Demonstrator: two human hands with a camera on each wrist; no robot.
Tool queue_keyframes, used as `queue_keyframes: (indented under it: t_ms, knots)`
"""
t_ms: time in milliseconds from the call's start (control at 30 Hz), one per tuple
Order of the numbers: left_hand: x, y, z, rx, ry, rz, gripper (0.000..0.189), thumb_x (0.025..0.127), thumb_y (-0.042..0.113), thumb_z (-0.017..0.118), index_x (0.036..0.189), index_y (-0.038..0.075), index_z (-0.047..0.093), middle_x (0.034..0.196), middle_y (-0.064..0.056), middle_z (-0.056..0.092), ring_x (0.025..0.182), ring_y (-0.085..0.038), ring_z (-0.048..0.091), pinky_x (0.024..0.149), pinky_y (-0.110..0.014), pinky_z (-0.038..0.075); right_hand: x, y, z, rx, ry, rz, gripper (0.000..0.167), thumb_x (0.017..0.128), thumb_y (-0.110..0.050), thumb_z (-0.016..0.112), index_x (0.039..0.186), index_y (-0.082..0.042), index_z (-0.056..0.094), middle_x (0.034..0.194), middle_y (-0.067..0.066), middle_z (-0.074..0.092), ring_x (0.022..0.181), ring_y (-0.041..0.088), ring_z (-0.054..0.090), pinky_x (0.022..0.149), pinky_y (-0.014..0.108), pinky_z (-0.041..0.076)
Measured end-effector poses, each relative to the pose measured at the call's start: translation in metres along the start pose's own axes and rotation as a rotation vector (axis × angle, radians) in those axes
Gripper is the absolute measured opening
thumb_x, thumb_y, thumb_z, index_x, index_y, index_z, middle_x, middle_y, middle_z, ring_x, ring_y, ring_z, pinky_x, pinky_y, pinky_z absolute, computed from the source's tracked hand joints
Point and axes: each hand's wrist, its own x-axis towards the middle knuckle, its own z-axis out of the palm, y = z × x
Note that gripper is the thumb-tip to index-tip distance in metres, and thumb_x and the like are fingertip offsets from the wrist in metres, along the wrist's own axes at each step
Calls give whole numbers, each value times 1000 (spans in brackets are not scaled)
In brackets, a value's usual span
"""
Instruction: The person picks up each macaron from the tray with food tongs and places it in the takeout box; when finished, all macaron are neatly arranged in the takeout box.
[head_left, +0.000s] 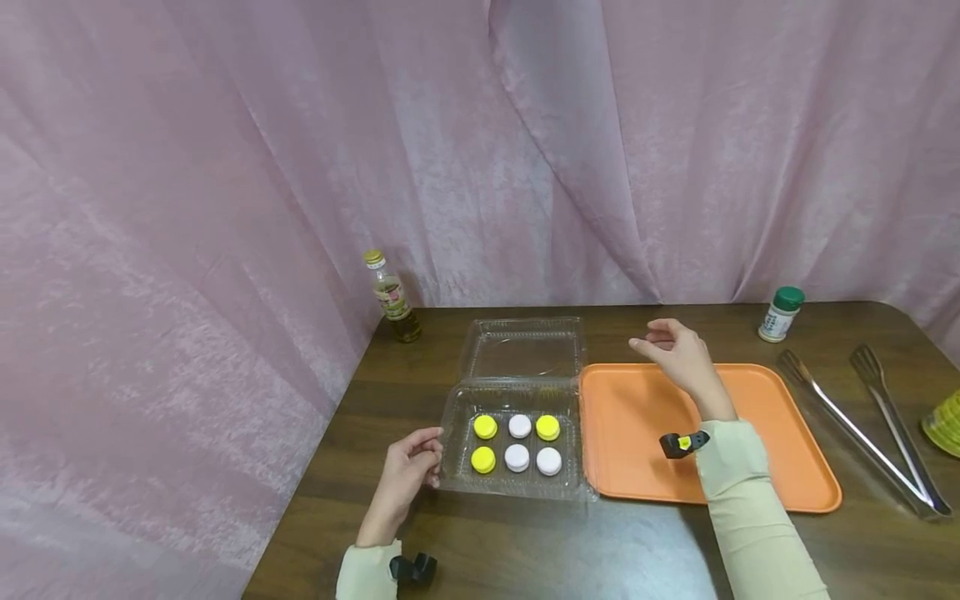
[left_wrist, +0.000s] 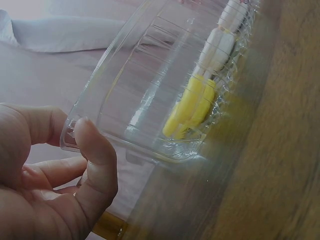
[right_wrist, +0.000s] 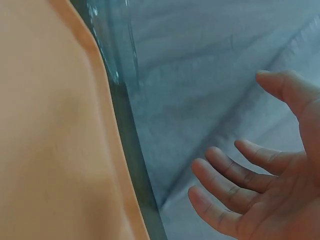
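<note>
My left hand (head_left: 412, 471) pinches the left rim of a clear plastic clamshell container (head_left: 465, 479) between thumb and fingers; the left wrist view shows the thumb over the rim corner. Its hinged lid (head_left: 525, 350) lies folded back toward the curtain. Inside sit two rows of small round pieces, such as a yellow one (head_left: 483, 460) and a white one (head_left: 517, 457). Above the far part of an orange tray (head_left: 637, 467) hovers my right hand (head_left: 678, 354), thumb apart from the relaxed fingers, nothing between them. The container's right edge meets the tray's left side.
Metal tongs (head_left: 900, 442) lie right of the tray. A green-capped shaker (head_left: 782, 314) stands behind them, and a yellow-green item (head_left: 945, 423) is cut off at the right edge. An oil bottle (head_left: 393, 298) stands at the back left. Pink curtain (head_left: 450, 167) hangs behind the table.
</note>
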Motion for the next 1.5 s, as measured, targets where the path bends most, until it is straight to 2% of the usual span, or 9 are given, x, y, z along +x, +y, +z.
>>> queue_keyframes:
  t_ms: [200, 433, 733, 900, 1167, 1500]
  knots:
    - [-1, 1, 0, -4, 5, -2, 38, 87, -16, 53, 124, -14, 60, 91, -17, 59, 62, -14, 51, 47, -22, 47, 12, -6, 27, 7, -112, -31, 72, 95, -39, 68, 145, 6, 42, 136, 31, 53, 124, 45, 52, 101, 57, 46]
    - [0, 3, 0, -5, 6, 2, 38, 87, -17, 52, 124, -15, 60, 91, -18, 58, 62, -13, 51, 47, -21, 47, 21, -12, 54, 20, -185, -33, 74, 92, -31, 74, 145, 7, 40, 135, 32, 52, 123, 46, 51, 101, 57, 46]
    - [0, 3, 2, 1, 0, 1, 38, 86, -16, 52, 124, -14, 61, 91, -17, 59, 62, -14, 51, 47, -22, 48, 27, -17, 74, 57, -289, 42, 98, 84, -25, 81, 154, 7, 21, 140, 32, 47, 123, 44, 53, 101, 55, 46]
    - [2, 4, 3, 6, -7, 4, 40, 85, -16, 51, 124, -13, 61, 91, -17, 59, 63, -14, 51, 47, -22, 47, 27, -17, 76, 41, -300, 34, 101, 82, -21, 82, 154, 8, 17, 142, 31, 45, 124, 45, 53, 100, 56, 46]
    - [3, 3, 1, 25, -14, 15, 39, 87, -14, 51, 125, -15, 59, 93, -19, 58, 64, -14, 52, 49, -21, 48, 29, -22, 76, 35, -256, 1, 102, 79, -11, 84, 155, 8, 18, 137, 28, 49, 121, 42, 52, 100, 55, 46]
    - [0, 0, 0, 38, -3, 11, 39, 87, -14, 50, 125, -16, 58, 92, -18, 58, 63, -13, 52, 48, -21, 48, 24, -31, 71, 18, -222, -75, 87, 86, -2, 74, 153, 10, 20, 133, 31, 50, 118, 44, 55, 95, 54, 51]
